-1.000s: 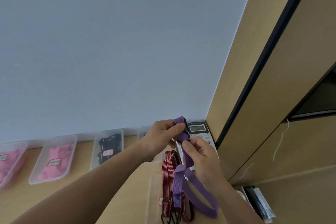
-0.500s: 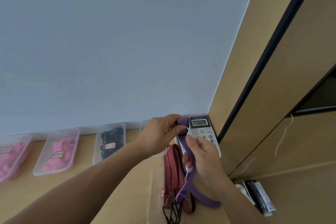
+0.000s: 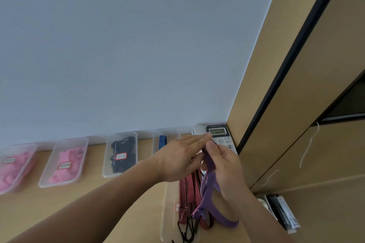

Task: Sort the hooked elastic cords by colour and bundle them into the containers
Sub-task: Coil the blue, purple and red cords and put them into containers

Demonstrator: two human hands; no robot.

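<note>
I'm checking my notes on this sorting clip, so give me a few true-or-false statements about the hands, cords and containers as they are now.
1. The right hand pinches the purple cord. True.
2. The left hand is clenched in a fist. False: its fingers are straight.
3. The black cords lie in a labelled tray. True.
4. The red striped cords hang on the wall. False: they lie in the near container on the desk.
</note>
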